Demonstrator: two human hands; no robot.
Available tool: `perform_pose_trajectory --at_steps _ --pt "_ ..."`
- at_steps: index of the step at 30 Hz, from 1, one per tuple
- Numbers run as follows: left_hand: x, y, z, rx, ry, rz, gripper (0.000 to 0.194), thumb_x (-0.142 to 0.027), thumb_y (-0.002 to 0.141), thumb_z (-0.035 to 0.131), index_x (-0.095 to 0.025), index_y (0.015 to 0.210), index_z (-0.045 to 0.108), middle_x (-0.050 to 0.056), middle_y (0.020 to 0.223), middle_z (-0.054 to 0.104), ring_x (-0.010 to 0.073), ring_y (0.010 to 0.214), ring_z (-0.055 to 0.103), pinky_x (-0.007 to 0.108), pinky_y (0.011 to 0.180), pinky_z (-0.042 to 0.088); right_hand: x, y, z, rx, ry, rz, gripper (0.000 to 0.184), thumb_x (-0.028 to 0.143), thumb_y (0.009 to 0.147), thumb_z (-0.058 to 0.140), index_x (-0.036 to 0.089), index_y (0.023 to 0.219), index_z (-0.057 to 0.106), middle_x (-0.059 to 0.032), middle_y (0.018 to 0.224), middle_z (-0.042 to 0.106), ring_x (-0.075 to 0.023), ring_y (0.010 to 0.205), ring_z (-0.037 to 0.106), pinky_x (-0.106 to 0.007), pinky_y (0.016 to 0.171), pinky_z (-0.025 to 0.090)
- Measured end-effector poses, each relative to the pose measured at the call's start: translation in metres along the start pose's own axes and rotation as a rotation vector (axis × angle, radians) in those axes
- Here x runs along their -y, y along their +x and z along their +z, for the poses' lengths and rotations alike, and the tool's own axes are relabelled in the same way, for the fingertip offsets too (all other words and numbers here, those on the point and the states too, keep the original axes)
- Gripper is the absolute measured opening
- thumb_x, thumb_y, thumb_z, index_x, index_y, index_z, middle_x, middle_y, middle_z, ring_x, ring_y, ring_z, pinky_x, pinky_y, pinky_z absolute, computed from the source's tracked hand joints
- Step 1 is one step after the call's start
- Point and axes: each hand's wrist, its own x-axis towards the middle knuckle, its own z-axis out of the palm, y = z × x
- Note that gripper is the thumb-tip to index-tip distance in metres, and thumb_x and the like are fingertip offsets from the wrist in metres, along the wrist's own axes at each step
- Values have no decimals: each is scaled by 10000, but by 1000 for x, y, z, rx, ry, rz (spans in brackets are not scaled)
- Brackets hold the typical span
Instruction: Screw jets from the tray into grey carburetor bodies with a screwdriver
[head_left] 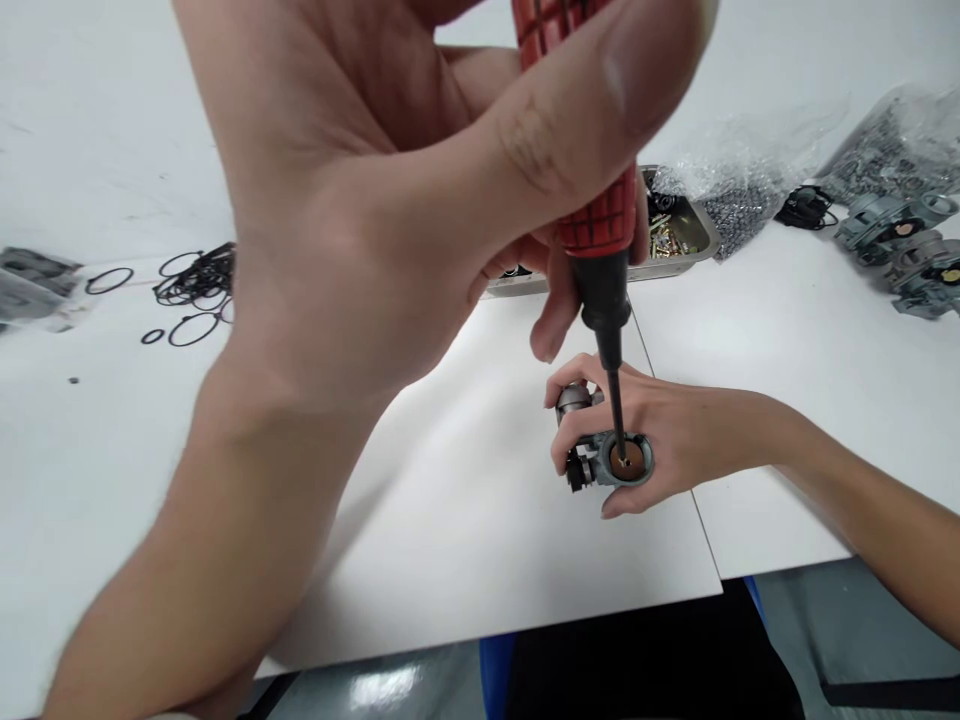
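Filling the upper middle of the frame, the left hand has its fingers clenched round the red handle of a screwdriver, whose tip stands in the round opening of a small grey carburetor at centre right on the white surface. The right hand wraps its fingers about that carburetor, pinning it down. Behind, at upper right, a metal tray holds small brass bits, clear bags hold grey parts, and loose black rings lie at left.
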Motion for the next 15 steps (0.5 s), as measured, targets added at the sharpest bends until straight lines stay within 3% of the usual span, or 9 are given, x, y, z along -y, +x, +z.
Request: perform_pose_trajectory --at_steps 3,7,9,11,12,15 --pt "-3 3 -1 29 9 -3 560 -643 1001 240 -324 1307 584 -95 1075 720 251 1204 650 306 941 632 0 0 0 -9 -3 0 380 255 751 794 286 1099 646 -62 1312 389 -261 1234 392 -465 1118 351" --pt "-23 12 3 79 22 -26 557 -656 992 264 -320 1292 593 -86 1099 710 255 1190 656 286 911 638 0 0 0 -7 -7 -8 361 270 772 781 287 1105 643 -63 1314 388 -261 1261 366 -460 1125 338" --pt "-35 14 14 66 27 21 616 -669 987 210 -298 1292 596 -71 1135 686 260 1181 657 270 864 640 0 0 0 0 -12 -10 352 281 777 777 286 1103 645 -65 1310 389 -266 1267 355 -470 1130 326" --pt "-45 10 29 24 10 167 725 -682 966 110 -259 1322 579 -44 1177 652 277 1203 638 277 852 630 0 1 0 5 -17 -12 356 289 774 781 284 1103 646 -68 1302 393 -271 1273 348 -480 1133 318" --pt "-48 6 37 85 8 233 776 -695 947 66 -248 1377 532 -25 1232 627 298 1254 597 299 900 615 0 1 0 5 -18 -13 360 290 773 784 282 1105 646 -70 1298 395 -272 1274 347 -483 1133 317" --pt "-53 1 52 0 57 187 811 -712 929 68 -230 1427 488 -13 1217 608 349 1312 532 401 985 579 0 1 -1 4 -16 -11 367 288 773 783 279 1112 644 -73 1303 396 -271 1269 352 -485 1132 318"
